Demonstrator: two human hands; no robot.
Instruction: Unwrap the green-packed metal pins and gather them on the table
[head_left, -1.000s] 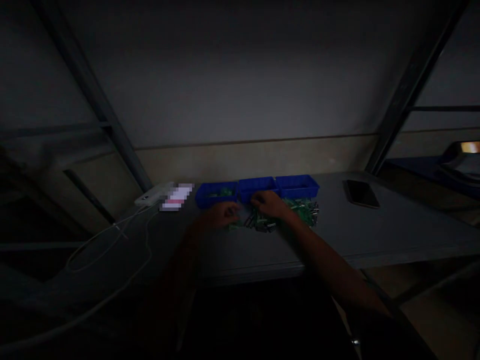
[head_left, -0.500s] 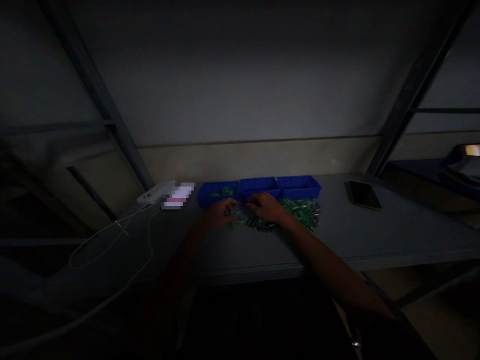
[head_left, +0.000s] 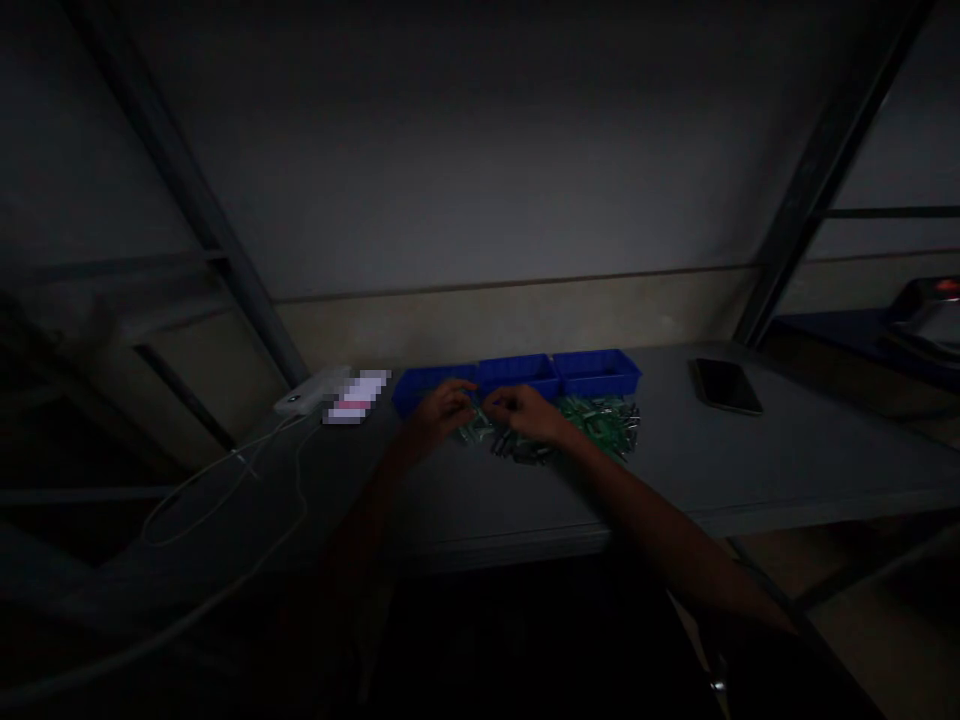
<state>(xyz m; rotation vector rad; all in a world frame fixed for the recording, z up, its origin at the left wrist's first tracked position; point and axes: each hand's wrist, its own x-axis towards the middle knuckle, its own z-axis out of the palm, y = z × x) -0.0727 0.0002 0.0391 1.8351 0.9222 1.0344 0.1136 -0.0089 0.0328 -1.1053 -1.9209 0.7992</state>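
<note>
Dim light hides much of the detail. My left hand [head_left: 444, 408] is in front of the left blue bin [head_left: 405, 393], its fingers curled together. What they hold, if anything, is too small to make out. Close by on the right, my right hand [head_left: 525, 412] has its fingers pinched toward the left hand, and their contents cannot be made out either. Below and between the hands lie small clear-green pieces [head_left: 474, 430]. Dark metallic pieces [head_left: 523, 450] lie under my right hand. A larger heap of green and shiny pieces [head_left: 600, 425] spreads beside my right wrist.
A middle blue bin [head_left: 517, 368] and a right blue bin [head_left: 596, 370] stand along the back of the grey table [head_left: 697, 470]. A dark phone [head_left: 726, 386] lies at the right. On the left are a lit phone [head_left: 356, 398], a white device [head_left: 311, 390] and a loose cable [head_left: 298, 480].
My left hand has risen slightly and moved over the left bin's front, covering more of it. My right hand has shifted a little left. The view has tilted slightly.
</note>
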